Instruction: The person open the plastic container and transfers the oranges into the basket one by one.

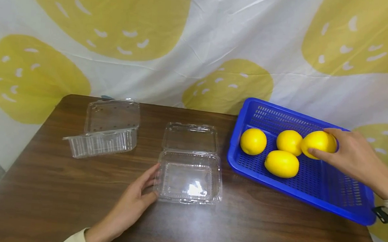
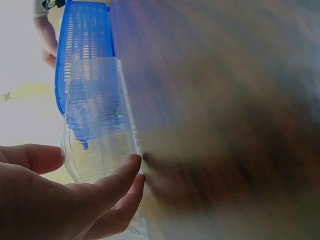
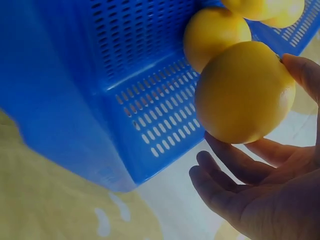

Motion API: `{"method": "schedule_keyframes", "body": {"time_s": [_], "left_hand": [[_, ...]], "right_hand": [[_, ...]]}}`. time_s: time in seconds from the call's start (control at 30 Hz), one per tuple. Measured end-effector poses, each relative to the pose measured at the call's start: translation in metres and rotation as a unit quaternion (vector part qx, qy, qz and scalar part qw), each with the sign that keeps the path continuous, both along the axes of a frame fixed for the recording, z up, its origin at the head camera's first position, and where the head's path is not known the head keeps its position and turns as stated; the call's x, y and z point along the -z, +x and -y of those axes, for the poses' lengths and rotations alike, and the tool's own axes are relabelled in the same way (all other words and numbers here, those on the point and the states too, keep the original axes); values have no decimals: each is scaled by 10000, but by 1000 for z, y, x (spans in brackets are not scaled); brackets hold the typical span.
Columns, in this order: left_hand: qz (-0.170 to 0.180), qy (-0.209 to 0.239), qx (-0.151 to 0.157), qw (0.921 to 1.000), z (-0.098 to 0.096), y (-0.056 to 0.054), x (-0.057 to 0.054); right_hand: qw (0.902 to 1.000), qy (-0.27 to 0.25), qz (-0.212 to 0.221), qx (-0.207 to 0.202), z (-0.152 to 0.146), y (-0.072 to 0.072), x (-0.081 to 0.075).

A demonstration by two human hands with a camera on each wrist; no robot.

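In the head view my right hand [image 1: 353, 155] grips a lemon [image 1: 318, 142] between thumb and fingers, over the right part of a blue plastic basket [image 1: 274, 189]. The right wrist view shows this lemon [image 3: 245, 92] up close, with the thumb on one side and fingertips on the other. Three more lemons, one of them [image 1: 282, 164] at the front, lie in the basket. My left hand [image 1: 134, 198] holds the left side of an opened clear plastic clamshell container [image 1: 188, 179]. In the left wrist view its thumb and fingers are on opposite edges of the container's side [image 2: 95, 125].
A second opened clear clamshell [image 1: 104, 143] stands at the back left of the brown wooden table [image 1: 61, 198]. Behind the table hangs a white cloth [image 1: 211, 38] printed with large yellow fruit shapes. The basket sits along the table's right side.
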State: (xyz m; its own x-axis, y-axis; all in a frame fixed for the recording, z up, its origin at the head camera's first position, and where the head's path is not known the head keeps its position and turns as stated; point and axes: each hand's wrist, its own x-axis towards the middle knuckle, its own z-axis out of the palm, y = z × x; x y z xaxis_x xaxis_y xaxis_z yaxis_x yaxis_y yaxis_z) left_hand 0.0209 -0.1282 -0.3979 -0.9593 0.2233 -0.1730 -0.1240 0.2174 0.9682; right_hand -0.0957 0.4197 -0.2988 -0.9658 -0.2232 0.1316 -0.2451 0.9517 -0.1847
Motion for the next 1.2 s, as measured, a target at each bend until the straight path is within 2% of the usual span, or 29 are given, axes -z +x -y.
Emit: {"method": "schedule_keyframes", "body": {"time_s": [0.3, 0.67, 0.83, 1.0, 1.2], "left_hand": [[-48, -65, 37, 10000, 0, -1, -1], [-161, -112, 128, 9997, 2, -1, -2], [-510, -336, 42, 9981, 2, -2, 0], [-836, -637, -68, 9944, 5, -3, -3], [-980, -916, -11, 9910, 7, -2, -4]], "right_hand": [[9988, 353, 351, -31, -3, 7, 6], [9976, 154, 656, 143, 13, 11, 4], [9985, 60, 537, 111, 24, 19, 3], [9990, -265, 371, -28, 39, 28, -3], [9965, -799, 160, -187, 61, 46, -5]]}}
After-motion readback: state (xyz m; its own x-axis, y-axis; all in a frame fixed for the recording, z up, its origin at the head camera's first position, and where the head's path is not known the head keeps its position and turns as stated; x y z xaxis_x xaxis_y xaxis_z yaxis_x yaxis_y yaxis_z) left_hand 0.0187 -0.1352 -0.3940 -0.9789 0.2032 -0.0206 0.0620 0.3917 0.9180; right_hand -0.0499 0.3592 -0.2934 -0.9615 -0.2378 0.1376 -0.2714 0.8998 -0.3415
